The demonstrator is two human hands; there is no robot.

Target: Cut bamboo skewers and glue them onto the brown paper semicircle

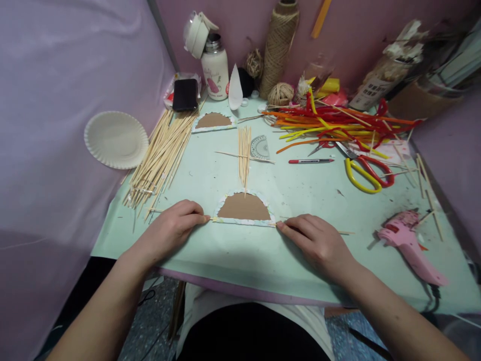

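Observation:
A half-round cardboard piece (pixel 244 206) with a pale patterned wrapped rim lies on the table, straight edge toward me. At its left corner my left hand (pixel 175 228) pinches a thin bamboo stick (pixel 152 210), whose far end shows beyond the hand. My right hand (pixel 317 240) pinches another bamboo stick (pixel 346 232) at the right corner, its tail sticking out on the right. Whether the sticks join beneath the piece is hidden. A row of bamboo sticks (pixel 244 150) points at the curved edge, one tip resting over it. One stick (pixel 221 153) crosses the row.
Behind lie a second half-round piece (pixel 214 120), a protractor (pixel 260 147) and a red pen (pixel 311 161). Many sticks (pixel 165 150) and a paper plate (pixel 116 139) are left. To the right are scissors (pixel 363 175), pipe cleaners (pixel 300 131) and a pink glue gun (pixel 409 245).

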